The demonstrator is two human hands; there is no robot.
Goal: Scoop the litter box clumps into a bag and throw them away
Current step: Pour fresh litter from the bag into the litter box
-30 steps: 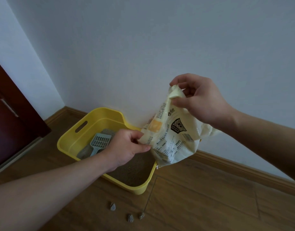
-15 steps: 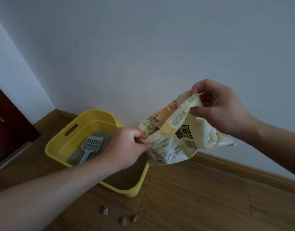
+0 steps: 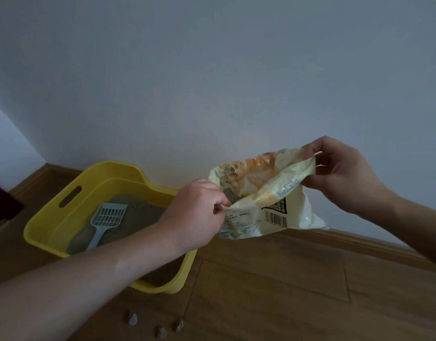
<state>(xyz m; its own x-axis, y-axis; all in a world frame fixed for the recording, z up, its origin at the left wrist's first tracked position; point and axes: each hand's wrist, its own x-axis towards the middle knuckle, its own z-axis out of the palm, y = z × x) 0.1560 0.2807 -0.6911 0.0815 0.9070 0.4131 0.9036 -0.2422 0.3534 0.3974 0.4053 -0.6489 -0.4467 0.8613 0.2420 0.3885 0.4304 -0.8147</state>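
A: What lay nearest you on the wooden floor?

B: Three small grey clumps, loose on the boards just in front of the near rim of your yellow litter box.

A: And inside the box?

B: Grey-brown litter across its bottom, with your grey slotted scoop lying on it toward the left end, handle pointing at you.

A: The bag?

B: You held the cream printed bag in the air past the box's right end, mouth pulled open toward you. Something dark showed inside; I couldn't tell what.

A: My grips?

B: Your left hand was closed, pinching the mouth's near left edge. Your right hand pinched the far right edge between thumb and fingertips.
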